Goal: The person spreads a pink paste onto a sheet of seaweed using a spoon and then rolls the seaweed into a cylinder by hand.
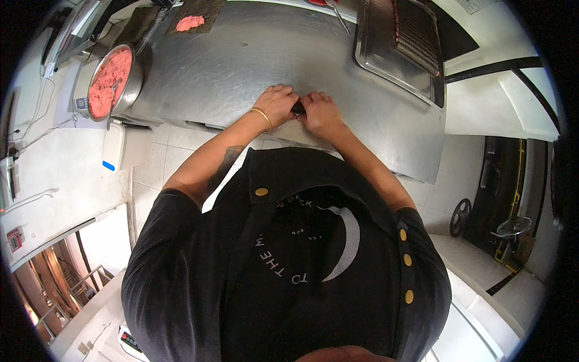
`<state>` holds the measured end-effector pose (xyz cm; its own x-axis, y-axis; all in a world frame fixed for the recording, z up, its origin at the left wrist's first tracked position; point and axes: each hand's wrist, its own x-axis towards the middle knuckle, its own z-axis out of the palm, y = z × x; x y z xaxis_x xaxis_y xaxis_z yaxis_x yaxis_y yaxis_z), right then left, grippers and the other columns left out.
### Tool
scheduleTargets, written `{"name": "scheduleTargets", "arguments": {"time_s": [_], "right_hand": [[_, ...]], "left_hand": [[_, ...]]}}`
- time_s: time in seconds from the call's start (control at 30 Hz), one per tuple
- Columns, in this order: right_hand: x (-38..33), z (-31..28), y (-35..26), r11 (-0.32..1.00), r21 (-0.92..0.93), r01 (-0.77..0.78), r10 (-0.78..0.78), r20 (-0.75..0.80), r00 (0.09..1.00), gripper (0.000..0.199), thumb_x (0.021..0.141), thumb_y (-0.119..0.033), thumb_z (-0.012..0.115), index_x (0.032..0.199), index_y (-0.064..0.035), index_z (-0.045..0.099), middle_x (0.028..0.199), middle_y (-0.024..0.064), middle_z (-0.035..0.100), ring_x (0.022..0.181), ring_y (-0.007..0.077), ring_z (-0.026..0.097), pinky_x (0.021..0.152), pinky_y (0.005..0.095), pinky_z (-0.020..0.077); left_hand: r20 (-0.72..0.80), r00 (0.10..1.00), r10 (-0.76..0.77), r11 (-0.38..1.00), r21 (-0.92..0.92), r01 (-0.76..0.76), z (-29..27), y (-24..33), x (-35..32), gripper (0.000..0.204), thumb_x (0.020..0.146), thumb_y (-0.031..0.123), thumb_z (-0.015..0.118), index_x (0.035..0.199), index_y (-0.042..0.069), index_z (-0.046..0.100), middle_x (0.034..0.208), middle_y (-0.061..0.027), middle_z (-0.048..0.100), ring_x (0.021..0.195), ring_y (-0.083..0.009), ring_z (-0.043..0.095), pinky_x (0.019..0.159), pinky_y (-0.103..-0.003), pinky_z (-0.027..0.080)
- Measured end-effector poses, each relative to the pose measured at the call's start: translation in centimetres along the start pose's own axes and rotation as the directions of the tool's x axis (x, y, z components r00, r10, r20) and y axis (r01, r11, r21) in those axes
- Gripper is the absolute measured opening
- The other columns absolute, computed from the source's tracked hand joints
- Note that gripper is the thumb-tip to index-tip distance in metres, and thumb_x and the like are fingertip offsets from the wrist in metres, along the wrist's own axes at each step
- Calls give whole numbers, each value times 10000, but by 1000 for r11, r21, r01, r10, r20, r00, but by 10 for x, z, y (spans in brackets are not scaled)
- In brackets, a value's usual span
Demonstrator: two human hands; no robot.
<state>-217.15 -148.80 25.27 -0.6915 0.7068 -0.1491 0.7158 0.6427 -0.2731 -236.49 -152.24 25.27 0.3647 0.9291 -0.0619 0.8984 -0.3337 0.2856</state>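
Note:
At the near edge of the steel table, my left hand and my right hand are side by side with fingers curled. Between them shows a small dark object, its kind mostly hidden by the fingers. Both hands seem closed round it. On the far left of the table a flattened piece of pink ground meat lies on a dark sheet. A metal bowl on the left is filled with pink ground meat, with a metal spoon standing in it.
The steel table spreads out ahead of me. A metal tray on the right carries a ridged rack with dark reddish strips along it. A utensil handle and part of a red container are at the far edge. Beside the bowl sits a scale.

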Motion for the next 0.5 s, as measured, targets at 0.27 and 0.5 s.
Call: {"name": "scheduleTargets", "arguments": {"time_s": [0.27, 0.5], "right_hand": [[9, -1, 0, 999, -30, -17, 19, 50, 999, 424, 918, -334, 742, 1218, -44, 670, 1272, 194, 649, 1276, 386, 590, 1061, 520, 477], [-10, 8, 5, 995, -71, 64, -70, -81, 994, 389, 915, -319, 740, 1195, -56, 677, 1239, 178, 653, 1245, 389, 594, 1042, 534, 478]], "left_hand": [[87, 993, -82, 997, 1, 83, -2, 4, 7, 357, 846, 253, 799, 1140, 79, 695, 1201, -120, 667, 1212, -349, 610, 1072, -455, 481], [25, 1000, -15, 1000, 13, 15, 2, 5, -6, 362, 859, 275, 789, 1151, 82, 699, 1193, -119, 671, 1204, -349, 603, 1072, -454, 463]]}}
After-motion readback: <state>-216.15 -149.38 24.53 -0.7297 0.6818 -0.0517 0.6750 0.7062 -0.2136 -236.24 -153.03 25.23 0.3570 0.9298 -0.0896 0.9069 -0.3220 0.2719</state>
